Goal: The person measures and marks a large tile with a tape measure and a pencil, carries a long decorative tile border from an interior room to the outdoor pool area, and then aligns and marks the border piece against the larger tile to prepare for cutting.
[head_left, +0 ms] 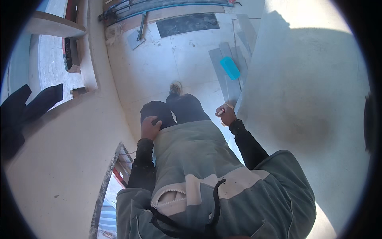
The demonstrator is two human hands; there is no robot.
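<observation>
My left hand (149,127) lies against my dark trouser leg (153,109), its fingers loosely curved and apart, holding nothing I can see. Out to the right, my right hand (227,115) is closed around a short whitish stick (221,112), perhaps a pen or marker; most of it is hidden by the fingers. That hand is close to the lower end of some grey planks or tiles (232,88). Farther up, a turquoise plastic box (230,68) rests on those planks.
A pale wall or panel (310,99) rises on the right, a low wall (67,139) with openings on the left. Beyond are a dark slab (188,25), a black-handled tool (141,27) on a grey piece and a long blue-edged rail (171,6). Dark cloth (28,111) hangs left.
</observation>
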